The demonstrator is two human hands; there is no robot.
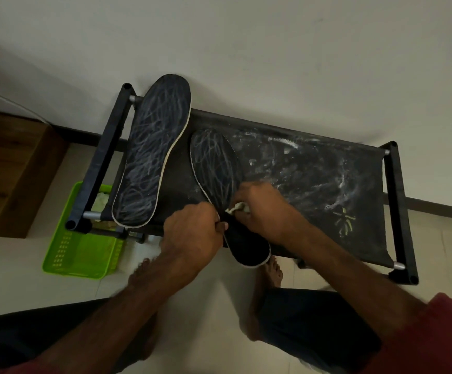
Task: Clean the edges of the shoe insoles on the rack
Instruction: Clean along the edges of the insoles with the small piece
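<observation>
Both hands work on the nearer insole (215, 163) at the front of the rack (327, 171).

The left hand (192, 234) pinches this insole's pale rim between thumb and curled fingers. The right hand (260, 207) has its grip pinched on a small pale cloth (236, 208) held against the insole's middle. The heel overhangs the rack's front edge. Farther left, the second insole (152, 152), scribbled with chalky lines, lies across the rack's left end.

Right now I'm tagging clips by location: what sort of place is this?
Probably a room at home: a fabric shoe rack against a plain wall, a green basket on the pale floor, and the person's bare feet.
</observation>
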